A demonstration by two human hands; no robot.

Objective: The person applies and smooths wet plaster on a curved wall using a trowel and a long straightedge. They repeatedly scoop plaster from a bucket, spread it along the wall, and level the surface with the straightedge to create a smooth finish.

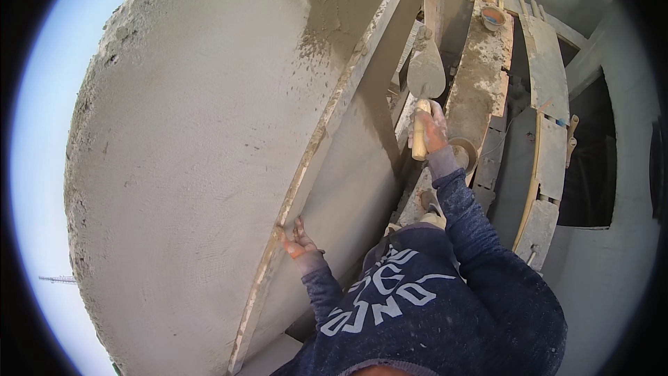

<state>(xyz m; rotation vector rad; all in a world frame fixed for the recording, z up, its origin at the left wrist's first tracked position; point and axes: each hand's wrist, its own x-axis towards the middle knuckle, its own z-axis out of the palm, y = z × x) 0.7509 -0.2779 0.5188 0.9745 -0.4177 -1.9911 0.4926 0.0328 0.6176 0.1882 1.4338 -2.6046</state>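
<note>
A long, narrow straightedge board [327, 122], smeared with mortar, runs slantwise along the grey plastered wall [195, 139]. My left hand [300, 242] grips its lower part at the edge, with some fingers partly hidden. In my right hand [434, 129] is a trowel [426, 73], held by its pale wooden handle. The trowel's blade points away from me, and a little mortar clings near its tip. Darker, wet-looking plaster [348, 0] covers the wall beyond the board's far part.
Mortar-spattered scaffold planks [476, 63] stretch away on the right, beside further planks [550, 63]. A small bucket [492, 18] stands at the far end; another bucket [465, 152] is near my right forearm. A dark wall opening [591, 160] lies far right, and gaps show between planks.
</note>
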